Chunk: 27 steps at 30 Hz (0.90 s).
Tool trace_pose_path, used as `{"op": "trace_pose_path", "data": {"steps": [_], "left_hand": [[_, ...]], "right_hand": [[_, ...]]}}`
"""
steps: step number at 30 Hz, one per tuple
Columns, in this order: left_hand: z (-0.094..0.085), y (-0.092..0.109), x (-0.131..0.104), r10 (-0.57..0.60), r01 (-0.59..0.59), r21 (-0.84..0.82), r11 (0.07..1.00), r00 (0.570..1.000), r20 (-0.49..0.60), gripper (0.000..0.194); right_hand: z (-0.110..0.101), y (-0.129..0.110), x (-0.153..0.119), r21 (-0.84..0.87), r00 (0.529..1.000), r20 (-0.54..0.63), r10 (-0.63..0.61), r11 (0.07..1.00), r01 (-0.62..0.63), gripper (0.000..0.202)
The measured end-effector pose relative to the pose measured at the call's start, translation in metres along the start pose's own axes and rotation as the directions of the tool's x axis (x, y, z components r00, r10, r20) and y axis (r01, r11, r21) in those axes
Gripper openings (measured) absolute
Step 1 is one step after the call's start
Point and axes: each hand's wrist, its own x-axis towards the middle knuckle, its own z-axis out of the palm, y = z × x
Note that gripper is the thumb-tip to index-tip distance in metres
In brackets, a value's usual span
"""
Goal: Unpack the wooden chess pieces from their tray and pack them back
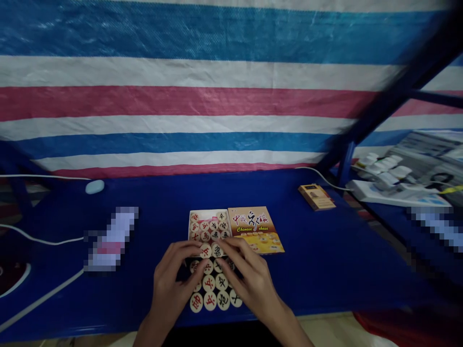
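Note:
My left hand [172, 279] pinches a round Chinese chess piece with a red character [206, 250] between thumb and fingers. Beside it, a piece with a black character [217, 250] is gripped by my right hand [255, 279]. Both pieces are at the near edge of an open white box [191, 215], in which rows of red and black pieces stand. Closer to me, several more pieces, such as a red one [209, 283] and a black one [223, 300], lie in rows on the blue surface, partly hidden by my fingers.
The yellow Chinese chess lid [271, 245] touches the box's right side. A small brown box [317, 197] sits further right, near a power strip [394, 193] with plugs. Leftward are a blurred phone-like object [114, 238], white cables and a pale blue case [94, 187]. Striped sheeting [217, 101] rises behind.

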Motion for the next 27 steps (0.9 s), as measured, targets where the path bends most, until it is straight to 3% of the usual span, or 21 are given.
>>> {"op": "trace_pose_path", "data": {"steps": [11,21,27], "left_hand": [[-0.0010,0.0024,0.0035,0.009,-0.007,-0.056,0.998,0.999,0.031,0.019],[-0.0024,0.0010,-0.0005,-0.029,0.030,-0.099,0.995,1.000,0.009,0.017],[-0.0025,0.0040,-0.0006,0.032,-0.033,-0.087,0.996,0.999,-0.023,0.019]], "right_hand": [[-0.0004,0.0008,0.0027,0.125,0.997,-0.067,0.044,0.992,-0.035,0.030],[-0.0050,-0.0044,0.0025,0.149,0.997,-0.071,0.012,0.989,-0.001,0.042],[-0.0039,-0.0043,-0.0013,0.235,0.993,-0.100,0.068,0.971,-0.043,0.037]]}}
